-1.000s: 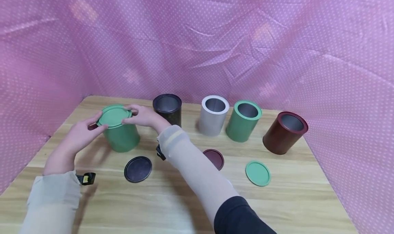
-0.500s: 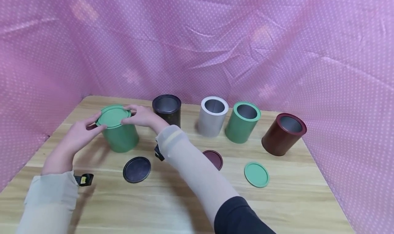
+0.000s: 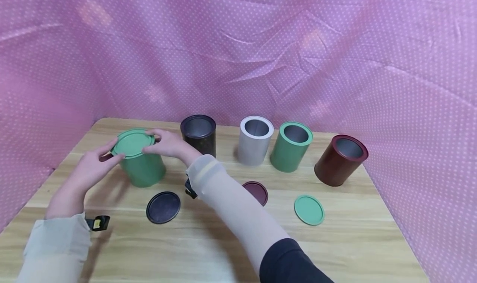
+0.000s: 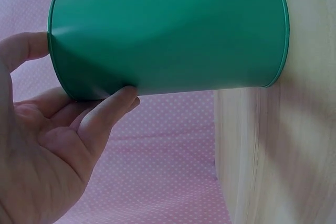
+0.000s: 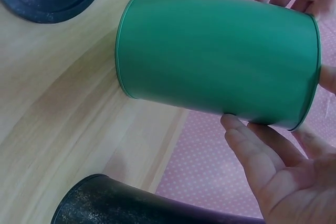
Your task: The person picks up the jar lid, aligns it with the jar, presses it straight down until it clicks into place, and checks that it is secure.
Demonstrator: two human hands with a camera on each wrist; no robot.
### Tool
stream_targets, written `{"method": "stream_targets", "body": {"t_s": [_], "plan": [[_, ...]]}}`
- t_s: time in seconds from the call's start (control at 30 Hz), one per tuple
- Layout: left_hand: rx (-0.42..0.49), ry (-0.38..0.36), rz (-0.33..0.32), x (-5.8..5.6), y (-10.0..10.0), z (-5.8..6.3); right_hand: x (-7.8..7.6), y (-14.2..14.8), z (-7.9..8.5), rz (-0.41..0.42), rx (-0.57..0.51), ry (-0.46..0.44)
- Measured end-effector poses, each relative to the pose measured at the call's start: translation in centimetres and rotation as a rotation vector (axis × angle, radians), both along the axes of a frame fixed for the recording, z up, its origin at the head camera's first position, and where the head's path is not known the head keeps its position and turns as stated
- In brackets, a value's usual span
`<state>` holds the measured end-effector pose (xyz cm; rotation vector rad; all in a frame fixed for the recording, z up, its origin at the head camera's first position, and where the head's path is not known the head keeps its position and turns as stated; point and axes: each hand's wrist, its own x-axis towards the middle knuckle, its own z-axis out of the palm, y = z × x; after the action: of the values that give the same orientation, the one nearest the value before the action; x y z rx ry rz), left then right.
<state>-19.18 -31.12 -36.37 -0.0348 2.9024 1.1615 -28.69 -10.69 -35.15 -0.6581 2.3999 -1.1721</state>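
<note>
At the left of the table stands a green can [image 3: 144,172], with a green lid [image 3: 132,144] over its top. My left hand [image 3: 88,167] grips the can's upper rim from the left. On the opposite side, my right hand [image 3: 168,144] holds the rim, its thumb at the near edge. In the left wrist view, fingers [image 4: 107,115] lie along the can's side close to the top, while the thumb sits at the rim. The right wrist view also has fingers [image 5: 257,153] against the side below the rim. Both palms stay off the can.
Behind my right hand is a black can [image 3: 203,144]. Open white [image 3: 254,149], second green [image 3: 290,154] and dark red cans [image 3: 335,167] stand farther right. Black [image 3: 163,207], dark red [image 3: 258,192] and green lids [image 3: 309,209] lie in front. Pink dotted cloth [image 3: 238,59] surrounds the table.
The whole scene has shifted slightly left in the head view. Both hands keep their places at the green can's rim, and the other cans and lids stay put.
</note>
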Motion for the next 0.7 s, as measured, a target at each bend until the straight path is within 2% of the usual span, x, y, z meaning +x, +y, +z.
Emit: {"method": "stream_targets", "body": {"t_s": [0.27, 0.5, 0.6, 0.7], "plan": [[-0.044, -0.013, -0.002, -0.54, -0.13, 0.27, 0.05, -0.11, 0.01, -0.013, -0.020, -0.009], [-0.074, 0.052, -0.038, -0.53, -0.30, 0.01, 0.47, -0.52, -0.49, -0.007, 0.045, 0.111], [-0.052, 0.064, -0.044, -0.40, -0.34, -0.21, 0.61, -0.42, -0.74, 0.001, 0.048, 0.123], [0.023, 0.088, -0.052, -0.31, -0.38, -0.29, 0.73, -0.20, -0.81, 0.011, 0.024, 0.100]]}}
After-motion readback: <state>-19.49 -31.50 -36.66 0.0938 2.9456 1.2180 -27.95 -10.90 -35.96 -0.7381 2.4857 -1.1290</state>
